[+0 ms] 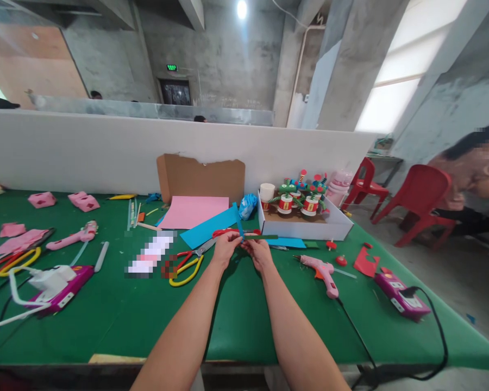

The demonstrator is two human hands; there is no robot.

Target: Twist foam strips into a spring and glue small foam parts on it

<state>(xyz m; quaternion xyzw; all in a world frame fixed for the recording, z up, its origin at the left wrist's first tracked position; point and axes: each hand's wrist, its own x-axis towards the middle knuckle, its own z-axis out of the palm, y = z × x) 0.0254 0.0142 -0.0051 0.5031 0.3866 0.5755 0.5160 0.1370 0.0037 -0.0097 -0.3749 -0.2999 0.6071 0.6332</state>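
Note:
Fingertips close together, my hands work over the middle of the table. My left hand (227,248) is closed at the end of a narrow blue paper strip (239,220), which sticks up and away from me. My right hand (258,253) pinches a dark green paper strip (264,237) that points right. The two strips meet at the fingertips; how they join is too small to tell. Just beyond lie a wide blue paper piece (207,227) and something with red handles (224,232), partly hidden. Scissors with yellow and red handles (186,269) lie beside my left hand.
A white box (305,232) of small paper-and-cup figures stands at back right. A pink glue gun (321,271) and a purple power strip (401,296) lie right, cords trailing. Another purple power strip (67,290) and glue gun (73,237) lie left. A person sits far right.

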